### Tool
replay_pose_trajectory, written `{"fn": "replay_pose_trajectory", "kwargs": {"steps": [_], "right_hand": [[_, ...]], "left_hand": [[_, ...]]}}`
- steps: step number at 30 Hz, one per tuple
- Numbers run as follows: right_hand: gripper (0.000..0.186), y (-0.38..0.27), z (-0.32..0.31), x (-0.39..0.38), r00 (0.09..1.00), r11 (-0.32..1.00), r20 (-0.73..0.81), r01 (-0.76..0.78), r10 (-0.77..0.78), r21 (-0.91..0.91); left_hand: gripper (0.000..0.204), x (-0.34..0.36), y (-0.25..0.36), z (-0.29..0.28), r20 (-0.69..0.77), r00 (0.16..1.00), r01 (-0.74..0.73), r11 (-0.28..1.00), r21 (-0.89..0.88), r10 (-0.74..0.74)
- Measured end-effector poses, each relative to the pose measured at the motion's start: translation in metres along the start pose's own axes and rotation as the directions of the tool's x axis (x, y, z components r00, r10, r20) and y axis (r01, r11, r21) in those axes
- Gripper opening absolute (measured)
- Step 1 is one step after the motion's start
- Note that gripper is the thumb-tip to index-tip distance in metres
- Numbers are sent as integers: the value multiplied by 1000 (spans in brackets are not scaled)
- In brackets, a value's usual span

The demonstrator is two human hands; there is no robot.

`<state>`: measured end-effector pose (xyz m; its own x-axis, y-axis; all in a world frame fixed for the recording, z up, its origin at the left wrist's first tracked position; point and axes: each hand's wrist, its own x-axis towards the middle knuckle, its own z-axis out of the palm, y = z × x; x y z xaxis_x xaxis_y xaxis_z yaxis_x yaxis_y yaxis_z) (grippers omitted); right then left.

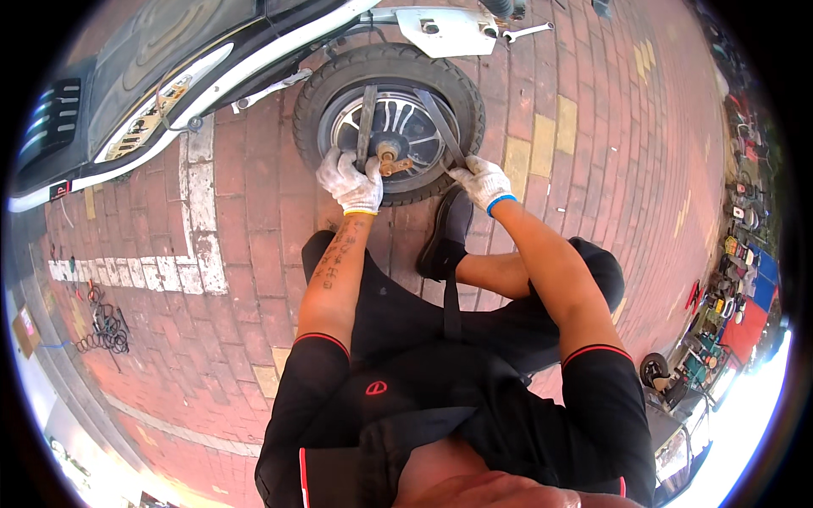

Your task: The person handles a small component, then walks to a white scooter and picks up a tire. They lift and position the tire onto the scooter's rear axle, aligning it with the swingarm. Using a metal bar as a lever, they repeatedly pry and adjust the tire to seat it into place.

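Observation:
A black tyre (315, 102) on a silver spoked wheel rim (405, 108) lies on the brick paving in front of me. My left hand (349, 180), in a white glove, is closed round the near end of a flat metal tyre lever (367, 127), beside the rusty hub (387, 152). In its matching glove, my right hand (483, 181) grips a second tyre lever (439, 127) at the wheel's right edge. Both levers slant across the rim, their far ends at the tyre's far inner edge. How deep those tips sit under the tyre cannot be made out.
A white and black scooter (161, 127) lies at the upper left, close to the wheel. Past the tyre are a white panel (449, 32) and a wrench (529, 33). My shoe (449, 229) is against the near side. A coiled black hose (106, 328) lies far left.

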<state>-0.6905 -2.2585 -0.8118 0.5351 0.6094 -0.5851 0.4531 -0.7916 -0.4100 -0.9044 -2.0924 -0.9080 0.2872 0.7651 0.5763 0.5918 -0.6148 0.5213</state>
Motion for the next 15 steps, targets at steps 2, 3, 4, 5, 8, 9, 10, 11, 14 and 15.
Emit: {"fn": "replay_pose_trajectory", "kwargs": {"steps": [2, 3, 4, 5, 8, 9, 10, 11, 14, 15], "right_hand": [[47, 14, -18, 7, 999, 992, -18, 26, -28, -123], [46, 17, -25, 9, 999, 982, -15, 45, -49, -184], [42, 22, -35, 9, 991, 966, -52, 107, -123, -236], [40, 21, -49, 11, 993, 948, -42, 95, -113, -303], [36, 19, -105, 21, 993, 865, -37, 79, -112, -495], [34, 25, -122, 23, 991, 831, -49, 78, -126, -550], [32, 40, -132, 25, 990, 814, -56, 72, -128, -577], [32, 38, -138, 24, 989, 843, -44, 96, -141, -530], [32, 32, -149, -11, 989, 912, 4, 137, -146, -387], [34, 31, -149, -21, 988, 936, -17, 140, -154, -324]], "left_hand": [[44, 1, 5, 5, -8, 1000, -14, 1000, -14, 14], [44, 0, 4, 4, -12, 1000, -17, 1000, -10, 17], [45, -1, 4, 3, -18, 1000, -13, 1000, -8, 13], [45, 0, 4, 3, -24, 1000, -10, 1000, -7, 10], [44, -2, 3, 5, -22, 1000, -2, 1000, -11, 2], [44, 0, 3, 7, -18, 1000, -6, 1000, -16, 5], [43, 0, 7, 9, -18, 1000, -8, 1000, -23, 8], [43, 3, 5, 11, -15, 1000, -11, 1000, -20, 11], [44, 1, 5, 3, 32, 999, -3, 1000, -2, 3], [44, 0, 3, 4, 23, 1000, -6, 1000, 1, 6]]}}
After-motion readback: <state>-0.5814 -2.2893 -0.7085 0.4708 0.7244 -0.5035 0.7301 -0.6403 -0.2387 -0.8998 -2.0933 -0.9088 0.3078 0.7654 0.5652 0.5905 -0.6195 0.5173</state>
